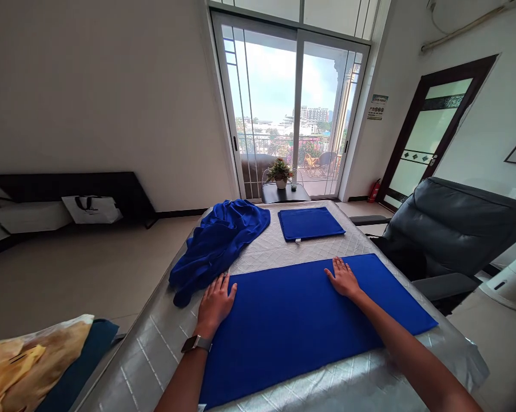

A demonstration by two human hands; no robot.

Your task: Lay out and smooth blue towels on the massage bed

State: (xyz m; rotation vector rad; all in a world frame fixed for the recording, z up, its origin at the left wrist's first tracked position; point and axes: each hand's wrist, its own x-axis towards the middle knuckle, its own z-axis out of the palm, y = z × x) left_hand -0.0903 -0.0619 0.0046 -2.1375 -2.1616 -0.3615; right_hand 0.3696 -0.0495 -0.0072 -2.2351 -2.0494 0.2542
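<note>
A blue cloth (292,326) lies flat as a long rectangle across the quilted silver-grey tabletop cover (142,360). My left hand (217,300) rests open at its left edge, near the far corner, with a watch (197,343) on the wrist. On the far part of the same cloth, right of its middle, my right hand (344,277) lies flat with the fingers stretched out. Just beyond my left hand is a crumpled blue cloth (223,240) in a loose heap. A neatly folded blue cloth (312,223) with a small white tag sits at the far right.
A black armchair (459,229) stands close to the table's right side. Beyond the far edge, a small dark table (285,194) holds a potted plant (280,173) before a sliding glass door. At lower left is a patterned cushion (39,355). A white bag (90,209) stands by the left wall.
</note>
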